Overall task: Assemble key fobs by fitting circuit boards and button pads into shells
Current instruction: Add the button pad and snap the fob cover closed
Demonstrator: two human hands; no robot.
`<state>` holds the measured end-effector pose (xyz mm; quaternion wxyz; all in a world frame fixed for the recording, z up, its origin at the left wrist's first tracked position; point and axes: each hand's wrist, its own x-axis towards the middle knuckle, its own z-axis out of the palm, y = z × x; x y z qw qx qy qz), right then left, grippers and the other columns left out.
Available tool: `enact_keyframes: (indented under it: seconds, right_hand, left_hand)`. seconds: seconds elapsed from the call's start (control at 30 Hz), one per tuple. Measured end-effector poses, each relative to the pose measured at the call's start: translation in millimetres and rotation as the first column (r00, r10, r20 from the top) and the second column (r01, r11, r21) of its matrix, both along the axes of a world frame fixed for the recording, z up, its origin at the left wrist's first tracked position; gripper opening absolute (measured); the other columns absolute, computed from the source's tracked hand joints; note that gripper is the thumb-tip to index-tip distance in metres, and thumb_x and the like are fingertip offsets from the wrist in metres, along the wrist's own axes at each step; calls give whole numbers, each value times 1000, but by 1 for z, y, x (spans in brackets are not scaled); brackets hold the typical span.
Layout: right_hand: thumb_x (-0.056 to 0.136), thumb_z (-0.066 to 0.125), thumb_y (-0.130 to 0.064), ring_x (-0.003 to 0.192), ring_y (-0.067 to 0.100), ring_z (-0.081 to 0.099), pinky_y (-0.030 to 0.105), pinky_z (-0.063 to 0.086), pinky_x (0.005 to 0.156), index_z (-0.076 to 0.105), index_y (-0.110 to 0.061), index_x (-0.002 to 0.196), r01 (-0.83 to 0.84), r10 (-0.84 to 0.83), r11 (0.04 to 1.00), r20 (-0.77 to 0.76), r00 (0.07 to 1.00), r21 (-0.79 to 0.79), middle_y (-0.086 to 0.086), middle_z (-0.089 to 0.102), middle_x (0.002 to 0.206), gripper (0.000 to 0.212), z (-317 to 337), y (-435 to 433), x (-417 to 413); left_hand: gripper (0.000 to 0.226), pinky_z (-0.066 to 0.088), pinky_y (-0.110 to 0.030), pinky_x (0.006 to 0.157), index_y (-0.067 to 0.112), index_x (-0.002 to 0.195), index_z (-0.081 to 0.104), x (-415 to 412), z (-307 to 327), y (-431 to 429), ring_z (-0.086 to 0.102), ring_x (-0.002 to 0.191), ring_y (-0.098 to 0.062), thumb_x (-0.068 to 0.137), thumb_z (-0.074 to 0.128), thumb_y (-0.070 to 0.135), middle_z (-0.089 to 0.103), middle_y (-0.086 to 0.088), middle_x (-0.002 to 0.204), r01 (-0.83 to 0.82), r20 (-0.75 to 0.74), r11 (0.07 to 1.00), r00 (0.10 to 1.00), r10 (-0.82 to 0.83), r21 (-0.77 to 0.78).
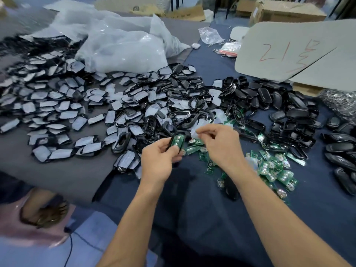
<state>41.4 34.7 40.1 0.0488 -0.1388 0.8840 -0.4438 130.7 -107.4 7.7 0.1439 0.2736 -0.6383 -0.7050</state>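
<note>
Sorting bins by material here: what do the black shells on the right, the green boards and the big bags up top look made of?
Black shells: glossy moulded plastic, judging by the sharp highlights. Green boards: rigid circuit-board laminate with silvery round metal pads. Bags: thin translucent plastic film, crinkled and shiny.

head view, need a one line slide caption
Left hand holds a shell with a green circuit board; right hand pinches beside it, above loose boards.

Blue-covered table (212, 218), cardboard boxes (285, 12) behind
</note>
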Motion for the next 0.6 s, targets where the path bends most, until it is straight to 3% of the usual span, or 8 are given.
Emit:
enact_keyframes:
  seconds: [0.1,0.17,0.23,0.33,0.4,0.5,0.57,0.6]
  right_hand:
    - [96,62,-12,93,21,67,32,55,88,79,-20,108,-168,189,937,-40,981,306,5,77,106,23,-3,-31,-19]
    - [95,65,-16,111,29,61,37,50,96,77,-18,114,-216,291,853,-91,952,475,10,73,109,22,-7,-46,-24]
    - [96,67,-24,113,30,56,38,41,97,76,-18,116,-226,382,779,-157,911,584,9,71,109,23,-10,-53,-26]
    - [95,68,-21,111,28,58,38,40,96,75,-18,111,-215,463,695,-198,864,687,5,70,106,18,-10,-57,-28]
    - [90,65,-13,101,27,63,36,37,86,71,-19,101,-213,509,615,-176,843,759,-2,66,90,14,-5,-60,-29]
    - [78,60,-4,72,24,52,35,26,78,42,-20,73,-235,557,528,-123,822,816,-5,38,64,25,5,-65,-23]
    - [77,60,-6,69,24,45,37,26,80,27,-20,68,-231,586,496,-126,800,837,-4,35,63,38,7,-64,-15]
    - [78,61,-8,71,24,48,37,28,83,28,-20,68,-214,580,499,-140,802,840,-4,40,64,37,4,-62,-12]
  left_hand:
    - [22,59,-20,62,11,95,74,5,-2,-21,78,75,-15,92,65,-9,80,0,79,-237,-7,966,971,239,103]
    - [19,59,-21,61,5,100,73,6,-2,-30,78,75,-16,90,65,-10,80,-2,80,-280,-13,950,958,285,140]
    - [19,59,-22,62,5,100,73,5,-3,-35,79,78,-18,90,66,-9,80,-4,83,-266,-19,953,962,272,144]
    - [20,59,-22,62,8,100,74,4,-5,-39,79,80,-21,90,66,-7,80,-7,87,-238,-31,959,969,246,156]
    - [20,59,-23,62,9,99,74,3,-7,-37,79,80,-21,91,66,-7,80,-7,88,-222,-31,961,973,230,162]
    - [21,60,-24,63,10,100,73,0,-7,-35,78,78,-22,91,66,-7,80,-7,87,-201,-34,966,977,209,161]
    - [20,60,-24,64,10,102,74,0,-7,-36,78,78,-22,91,67,-6,81,-7,89,-191,-36,969,979,199,156]
    - [20,60,-25,64,10,102,74,1,-7,-36,78,78,-22,91,67,-6,81,-8,89,-188,-40,970,980,196,155]
